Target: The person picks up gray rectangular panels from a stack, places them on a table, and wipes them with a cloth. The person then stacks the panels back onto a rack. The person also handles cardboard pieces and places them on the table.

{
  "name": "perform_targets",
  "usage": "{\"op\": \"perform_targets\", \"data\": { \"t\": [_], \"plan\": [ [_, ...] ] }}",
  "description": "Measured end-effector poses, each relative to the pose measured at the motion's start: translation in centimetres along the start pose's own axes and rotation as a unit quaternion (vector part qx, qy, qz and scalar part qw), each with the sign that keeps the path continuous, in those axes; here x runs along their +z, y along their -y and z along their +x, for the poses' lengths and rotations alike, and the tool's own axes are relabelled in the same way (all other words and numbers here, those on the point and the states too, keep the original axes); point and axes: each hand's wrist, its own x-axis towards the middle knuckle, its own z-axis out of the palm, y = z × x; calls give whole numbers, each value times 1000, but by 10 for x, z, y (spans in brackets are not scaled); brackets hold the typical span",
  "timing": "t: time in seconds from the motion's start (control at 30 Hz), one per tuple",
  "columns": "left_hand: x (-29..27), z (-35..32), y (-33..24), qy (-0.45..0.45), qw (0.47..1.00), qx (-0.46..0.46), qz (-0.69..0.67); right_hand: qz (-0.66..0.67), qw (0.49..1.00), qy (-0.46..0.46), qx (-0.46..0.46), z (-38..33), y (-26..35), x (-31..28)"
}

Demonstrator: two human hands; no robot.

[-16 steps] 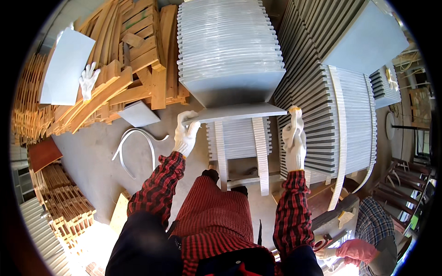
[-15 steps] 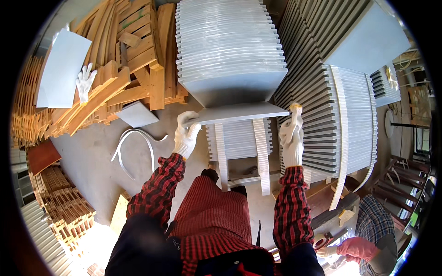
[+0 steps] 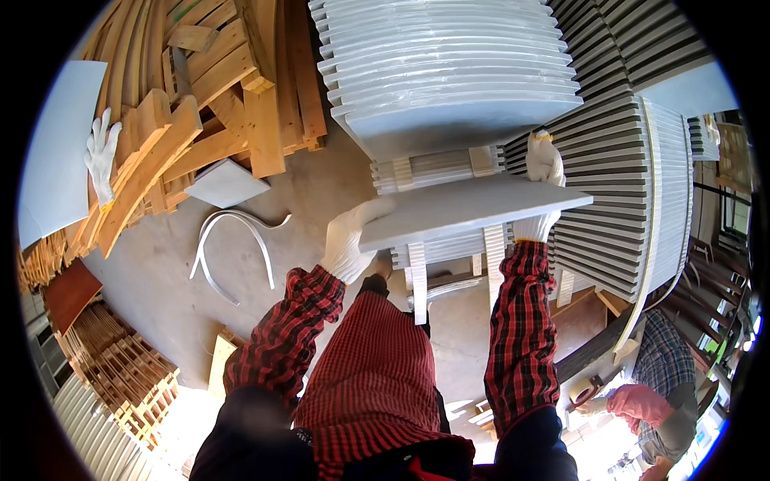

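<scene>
Both my hands wear white knit gloves. Between them I carry a flat light-grey panel [image 3: 473,210], tilted slightly, over the front of the stacks. My left hand [image 3: 346,242] grips its left end, with the fingers partly hidden by the panel. My right hand [image 3: 545,164] holds it near the right end; the panel crosses in front of part of that glove. Just beyond is a tall stack of similar panels [image 3: 449,80] wrapped in clear film. Below the held panel, a lower stack [image 3: 449,250] has pale ribbed strips [image 3: 418,280] hanging over its front.
More strapped panel stacks [image 3: 597,192] rise at the right. Wooden pallets [image 3: 265,132] fill the far left, with a white glove [image 3: 101,152] on them. A loose panel [image 3: 228,183] and curled white strap [image 3: 233,232] lie on the floor. Another person [image 3: 662,369] bends at lower right.
The held panel has come away from the tall stack's front, toward me and to the right. Both hands moved with it, and my view has shifted.
</scene>
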Motion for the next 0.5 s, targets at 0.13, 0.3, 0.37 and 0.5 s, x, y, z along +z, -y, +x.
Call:
{"op": "perform_targets", "data": {
  "t": [0.13,0.3,0.37,0.5],
  "plan": [
    [-1,-33,-36,-27,959,-173,-223,35,960,-214,176,-47,33,0],
    [57,-47,0,-48,940,-266,-206,-115,951,-172,228,-85,-4,-54],
    [90,-47,32,-49,941,-276,-189,-111,963,-124,214,-86,-35,-70],
    [121,-29,54,-16,936,-340,-88,-111,975,-59,182,-75,-109,-101]
  ]
}}
